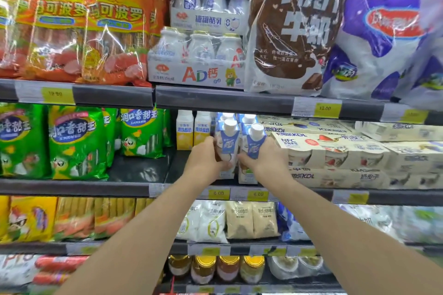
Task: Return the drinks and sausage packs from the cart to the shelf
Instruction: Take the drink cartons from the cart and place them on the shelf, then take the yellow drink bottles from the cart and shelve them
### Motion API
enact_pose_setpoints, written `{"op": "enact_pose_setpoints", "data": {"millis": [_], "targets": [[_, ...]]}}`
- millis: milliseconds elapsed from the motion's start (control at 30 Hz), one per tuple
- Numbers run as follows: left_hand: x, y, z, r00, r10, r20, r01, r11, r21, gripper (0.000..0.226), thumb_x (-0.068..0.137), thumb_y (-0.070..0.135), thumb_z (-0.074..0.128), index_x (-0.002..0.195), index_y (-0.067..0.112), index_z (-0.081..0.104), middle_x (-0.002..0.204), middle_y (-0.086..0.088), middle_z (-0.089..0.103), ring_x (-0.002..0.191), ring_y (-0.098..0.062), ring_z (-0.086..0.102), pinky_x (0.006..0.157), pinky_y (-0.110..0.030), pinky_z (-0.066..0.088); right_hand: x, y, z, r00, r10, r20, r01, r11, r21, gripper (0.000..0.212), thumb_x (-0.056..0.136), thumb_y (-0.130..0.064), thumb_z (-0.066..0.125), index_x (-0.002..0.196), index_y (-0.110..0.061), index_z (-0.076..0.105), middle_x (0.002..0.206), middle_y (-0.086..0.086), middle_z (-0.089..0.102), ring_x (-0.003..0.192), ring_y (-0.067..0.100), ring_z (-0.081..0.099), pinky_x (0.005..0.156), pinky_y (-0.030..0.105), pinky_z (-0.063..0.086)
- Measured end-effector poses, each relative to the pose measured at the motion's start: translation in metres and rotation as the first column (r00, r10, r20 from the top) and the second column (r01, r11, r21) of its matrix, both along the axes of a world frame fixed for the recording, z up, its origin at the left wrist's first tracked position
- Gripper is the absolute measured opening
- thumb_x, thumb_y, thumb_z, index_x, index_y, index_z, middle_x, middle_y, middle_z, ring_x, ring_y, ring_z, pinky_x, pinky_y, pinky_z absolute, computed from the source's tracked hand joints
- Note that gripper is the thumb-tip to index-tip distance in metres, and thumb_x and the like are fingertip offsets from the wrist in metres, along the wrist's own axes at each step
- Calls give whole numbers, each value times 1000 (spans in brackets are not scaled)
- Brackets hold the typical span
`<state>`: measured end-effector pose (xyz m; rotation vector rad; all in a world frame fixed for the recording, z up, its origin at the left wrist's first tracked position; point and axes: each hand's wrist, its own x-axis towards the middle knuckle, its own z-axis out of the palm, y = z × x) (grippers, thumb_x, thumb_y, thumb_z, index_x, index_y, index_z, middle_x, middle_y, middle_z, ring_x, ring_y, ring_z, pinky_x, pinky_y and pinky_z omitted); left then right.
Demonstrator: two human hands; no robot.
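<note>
Both my arms reach to the middle shelf. My left hand grips a white-and-blue drink carton with a white cap, held upright at the shelf's front. My right hand grips a second carton of the same kind right beside it. More of these cartons stand behind and under them. Green sausage packs stand on the same shelf at the left, and orange sausage packs fill the shelf above. The cart is out of view.
Yellow-and-white milk cartons stand just left of the blue cartons. Cream yogurt boxes are stacked to the right. Above are AD calcium bottle packs and a brown chocolate milk bag. Bare dark shelf lies between the green packs and the cartons.
</note>
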<state>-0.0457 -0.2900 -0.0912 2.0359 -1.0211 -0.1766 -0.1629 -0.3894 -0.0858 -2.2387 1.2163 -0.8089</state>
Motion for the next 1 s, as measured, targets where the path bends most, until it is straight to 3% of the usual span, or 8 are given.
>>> {"op": "enact_pose_setpoints", "data": {"millis": [167,267,367,500,567,667,833,1000], "targets": [[-2,1,0,1000,7,-14,-7,1000,3,44,74,26,84,103,24,51,104,7,66,91,-12,60,73,-28,48,-5,7,2,1000,23,8,-23,998,64,53,85,-42,74,120,-11,49,101,0,54,71,6,47,53,15,28],[-3,2,-2,999,2,-42,-1,1000,25,49,74,26,84,111,21,52,107,6,64,93,-13,59,75,-29,48,-12,15,2,996,73,42,-79,984,159,62,80,-43,78,120,-11,42,109,3,58,92,18,60,71,29,47],[-3,12,-6,997,-14,-77,18,999,51,57,73,31,85,118,19,51,110,5,64,95,-14,61,80,-31,52,-23,21,3,990,122,65,-132,977,169,66,78,-43,80,125,-13,44,117,3,59,102,18,57,78,29,45],[-3,40,-4,993,-34,116,10,978,207,71,78,55,73,132,15,48,127,1,56,113,-18,56,90,-32,48,-44,32,8,984,150,98,-164,974,155,71,81,-40,78,135,-11,41,114,-3,58,99,13,53,79,23,42],[-10,52,4,972,-85,217,29,969,246,60,82,58,66,124,16,55,119,1,61,104,-15,58,87,-30,49,-57,40,11,981,158,109,-174,972,155,75,84,-40,76,140,-9,38,115,-1,56,102,13,51,85,27,42],[-40,58,21,943,-192,272,119,957,264,42,87,53,62,111,19,60,105,3,64,90,-12,59,81,-30,52,-88,46,15,977,180,118,-192,976,104,79,83,-48,73,145,-13,38,133,5,59,118,20,56,98,35,48],[-127,24,43,806,-411,427,249,889,385,53,91,54,55,127,16,54,120,-2,59,106,-20,57,92,-36,49,-183,28,24,977,173,-124,-183,980,-77,59,88,-52,65,134,-16,52,128,3,61,119,21,56,98,35,47],[-232,-41,26,584,-618,527,267,759,594,74,88,64,52,143,17,38,143,-9,48,127,-30,49,102,-47,44,-337,-10,2,877,-41,-478,-31,990,-140,81,89,-65,51,149,-12,37,155,4,38,142,26,35,111,42,37]]}}
